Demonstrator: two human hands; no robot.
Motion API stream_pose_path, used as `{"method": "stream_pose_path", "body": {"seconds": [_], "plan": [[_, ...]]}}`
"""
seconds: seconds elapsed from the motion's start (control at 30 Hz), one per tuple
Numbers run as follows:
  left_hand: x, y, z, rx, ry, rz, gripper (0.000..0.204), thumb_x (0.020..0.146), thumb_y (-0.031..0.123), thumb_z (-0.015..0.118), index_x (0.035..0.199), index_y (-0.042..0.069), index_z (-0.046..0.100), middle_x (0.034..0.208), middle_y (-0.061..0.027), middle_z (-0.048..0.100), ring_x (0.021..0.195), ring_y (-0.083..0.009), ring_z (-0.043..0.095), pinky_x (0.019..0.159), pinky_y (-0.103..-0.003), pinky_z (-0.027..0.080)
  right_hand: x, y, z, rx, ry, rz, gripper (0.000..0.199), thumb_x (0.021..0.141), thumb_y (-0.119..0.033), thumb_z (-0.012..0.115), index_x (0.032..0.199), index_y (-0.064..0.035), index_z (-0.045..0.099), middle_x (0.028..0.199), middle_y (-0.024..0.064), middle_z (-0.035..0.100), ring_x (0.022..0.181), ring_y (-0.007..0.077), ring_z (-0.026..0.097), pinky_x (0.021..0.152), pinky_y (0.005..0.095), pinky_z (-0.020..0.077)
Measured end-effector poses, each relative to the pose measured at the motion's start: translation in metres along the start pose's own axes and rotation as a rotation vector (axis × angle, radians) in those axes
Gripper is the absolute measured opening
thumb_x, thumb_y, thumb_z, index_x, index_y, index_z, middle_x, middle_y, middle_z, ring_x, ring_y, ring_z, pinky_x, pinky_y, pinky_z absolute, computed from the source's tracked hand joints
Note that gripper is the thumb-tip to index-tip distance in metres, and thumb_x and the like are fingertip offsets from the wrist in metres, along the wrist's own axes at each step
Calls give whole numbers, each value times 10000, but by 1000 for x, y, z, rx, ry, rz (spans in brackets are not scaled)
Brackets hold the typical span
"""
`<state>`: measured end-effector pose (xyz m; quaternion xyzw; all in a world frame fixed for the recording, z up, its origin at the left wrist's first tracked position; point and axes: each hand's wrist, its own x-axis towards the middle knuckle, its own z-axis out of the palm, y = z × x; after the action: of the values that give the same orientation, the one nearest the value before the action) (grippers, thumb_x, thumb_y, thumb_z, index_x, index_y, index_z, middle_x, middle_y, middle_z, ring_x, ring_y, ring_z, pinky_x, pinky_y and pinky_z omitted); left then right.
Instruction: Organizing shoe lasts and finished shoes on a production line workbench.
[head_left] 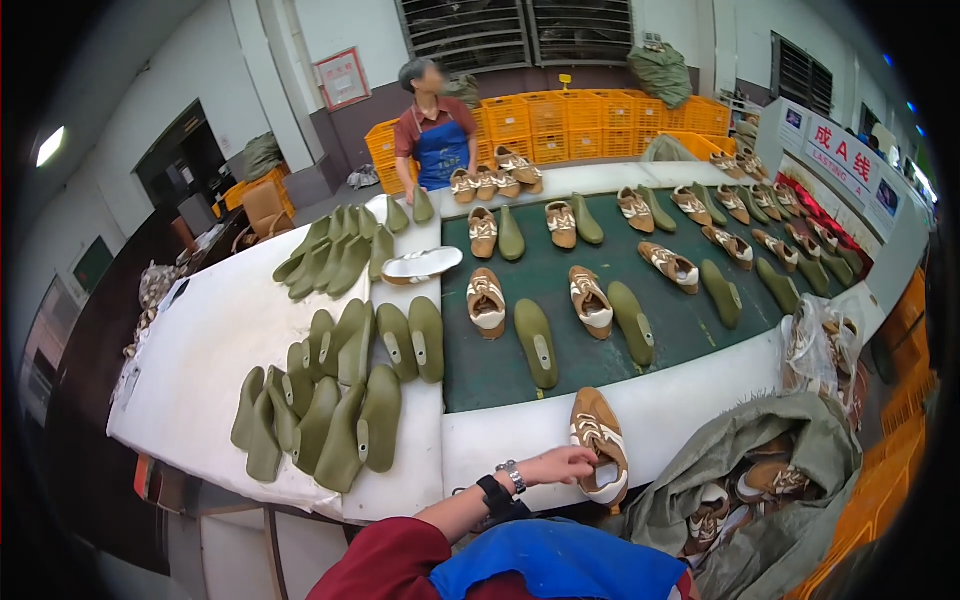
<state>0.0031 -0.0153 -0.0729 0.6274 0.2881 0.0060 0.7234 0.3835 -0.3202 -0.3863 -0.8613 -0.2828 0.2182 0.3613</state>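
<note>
My left hand (pixel 563 466) reaches across from the lower left, a metal watch and a black band on its wrist. Its fingers are curled at the opening of a brown-and-white sneaker (pixel 598 428), gripping it by the collar near the laces. The shoe is at the white front edge of the table, toe pointing away from me. My right hand is out of sight. Just beyond, on the green belt (pixel 480 375), brown sneakers (pixel 590 302) lie beside olive-green shoe lasts (pixel 536 343).
More green lasts (pixel 380 418) lie grouped on the white tabletop (pixel 200 385) at left, near an upturned shoe (pixel 422 265). An open sack (pixel 665 500) of sneakers stands at my right. Across the table, a person in a blue apron (pixel 443 153) stands before orange crates (pixel 545 115).
</note>
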Motion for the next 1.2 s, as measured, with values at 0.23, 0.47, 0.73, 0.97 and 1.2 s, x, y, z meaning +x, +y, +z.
{"method": "stream_pose_path", "body": {"seconds": [0.23, 0.47, 0.73, 0.97, 1.2], "plan": [[-25, -5, 7, 344, 81, 97, 375, 859, 247, 536, 1154, 19, 497, 986, -122, 620, 922, -191, 583, 837, -309, 448, 4, -15, 25, -6, 179, -14, 326, 853, -267, 509, 832, 43, 606, 768, 101, 638, 660, 219, 574, 630, 341, 445], [-41, -14, 16, 432, 153, 3, 386, 861, 267, 532, 1170, 38, 495, 987, -136, 626, 924, -212, 597, 840, -311, 452, -9, -151, -18, -79, 373, 209, 337, 750, -191, 622, 989, 35, 547, 813, 191, 608, 787, 356, 585, 713, 406, 451], [-44, -6, 34, 499, 171, -16, 355, 847, 237, 559, 1146, 49, 513, 960, -125, 633, 884, -222, 609, 809, -309, 470, -7, -133, 0, -525, -156, 186, 448, 731, -134, 571, 1166, -57, 493, 1165, 175, 525, 1076, 332, 518, 894, 430, 425], [-45, -10, 35, 441, 236, 48, 340, 839, 121, 580, 1160, 34, 507, 979, -140, 624, 917, -201, 607, 791, -297, 486, 0, -135, 45, -465, -24, 92, 209, 776, -182, 472, 790, -66, 645, 804, 167, 642, 765, 315, 634, 643, 435, 507], [-34, -20, 38, 437, 112, -41, 349, 838, 101, 583, 1169, 27, 503, 995, -130, 615, 935, -191, 595, 789, -295, 486, -86, -216, -122, 716, 181, 149, 323, 828, -359, 608, 810, -38, 628, 710, 15, 627, 599, 118, 566, 562, 238, 432]]}}
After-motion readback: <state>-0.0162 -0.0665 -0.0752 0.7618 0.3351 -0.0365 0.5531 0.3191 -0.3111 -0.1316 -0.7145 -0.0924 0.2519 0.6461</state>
